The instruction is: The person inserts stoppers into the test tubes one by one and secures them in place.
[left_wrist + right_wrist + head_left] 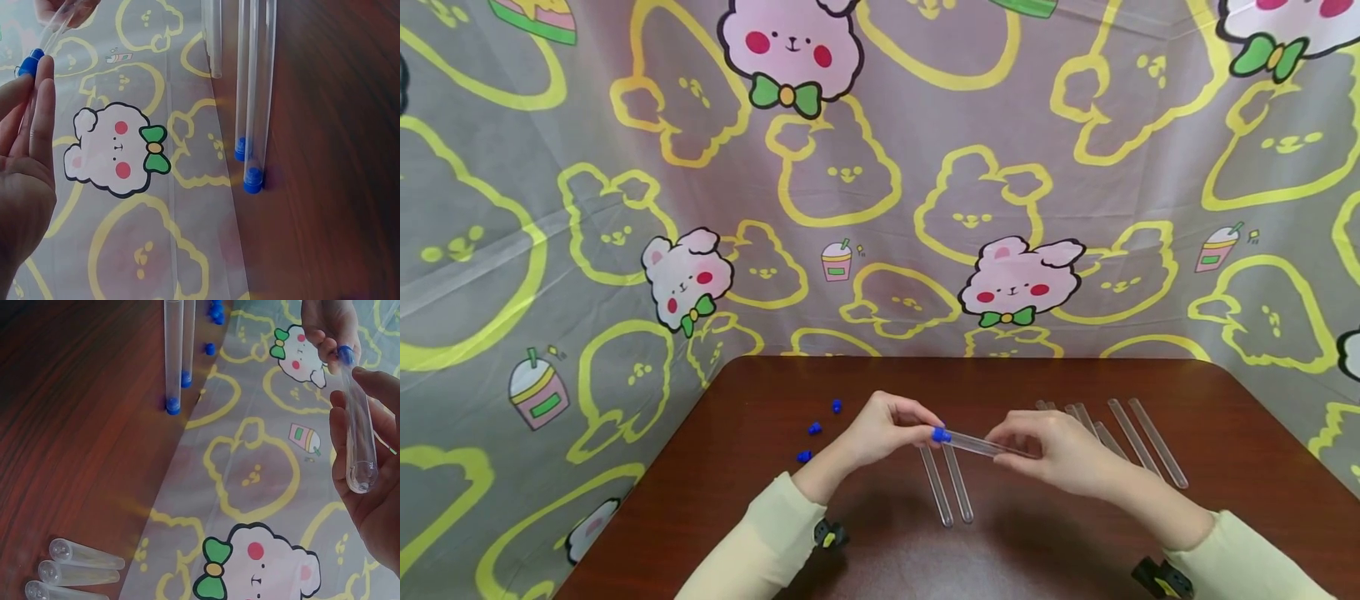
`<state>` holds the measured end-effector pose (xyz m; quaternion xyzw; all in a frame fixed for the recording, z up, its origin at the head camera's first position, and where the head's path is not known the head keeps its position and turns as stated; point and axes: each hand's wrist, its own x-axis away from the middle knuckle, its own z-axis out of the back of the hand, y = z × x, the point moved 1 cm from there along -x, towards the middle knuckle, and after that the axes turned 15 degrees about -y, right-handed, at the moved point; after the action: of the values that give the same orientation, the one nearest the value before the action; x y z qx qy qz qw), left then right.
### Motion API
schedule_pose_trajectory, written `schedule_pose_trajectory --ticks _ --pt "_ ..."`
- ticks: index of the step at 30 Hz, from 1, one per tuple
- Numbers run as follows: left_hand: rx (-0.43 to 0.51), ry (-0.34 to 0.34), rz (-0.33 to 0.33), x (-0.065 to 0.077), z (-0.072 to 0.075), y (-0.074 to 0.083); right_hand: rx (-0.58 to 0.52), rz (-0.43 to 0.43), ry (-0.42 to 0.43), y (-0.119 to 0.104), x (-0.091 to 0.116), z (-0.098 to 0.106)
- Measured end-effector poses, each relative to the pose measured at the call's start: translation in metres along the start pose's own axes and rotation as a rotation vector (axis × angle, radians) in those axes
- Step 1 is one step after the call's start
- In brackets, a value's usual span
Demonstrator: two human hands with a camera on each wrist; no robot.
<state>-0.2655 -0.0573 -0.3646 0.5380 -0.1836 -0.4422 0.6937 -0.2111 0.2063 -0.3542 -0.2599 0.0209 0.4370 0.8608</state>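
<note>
Between thumb and fingers, my left hand point(876, 433) pinches a blue cap point(940, 435) at the mouth of a clear test tube point(981, 446). My right hand point(1060, 450) grips that tube along its body, the rounded end toward the palm in the right wrist view. The tube lies nearly level above the table. How deep the cap sits cannot be made out. Below the hands, two test tubes point(957, 483) lie side by side on the table; the wrist views show blue caps point(173, 406) on their far ends.
Loose blue caps point(815, 428) are scattered on the table left of my left hand. Several clear test tubes point(1157, 442) lie at the right, partly behind my right hand. The brown table point(760, 392) ends at a patterned curtain point(895, 217) at the back and sides.
</note>
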Motion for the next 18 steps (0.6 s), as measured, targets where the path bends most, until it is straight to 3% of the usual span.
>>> schedule_pose_trajectory --ticks 8,13,18 --pt "0.0 0.019 0.003 0.007 0.003 -0.002 0.056 -0.026 0.018 0.0 0.003 0.0" --pt "-0.046 0.027 -0.002 0.012 0.007 -0.006 0.113 -0.033 0.043 0.002 0.004 0.001" --pt "-0.061 0.051 0.014 0.019 0.012 -0.006 0.103 -0.068 0.043 0.006 0.005 0.002"
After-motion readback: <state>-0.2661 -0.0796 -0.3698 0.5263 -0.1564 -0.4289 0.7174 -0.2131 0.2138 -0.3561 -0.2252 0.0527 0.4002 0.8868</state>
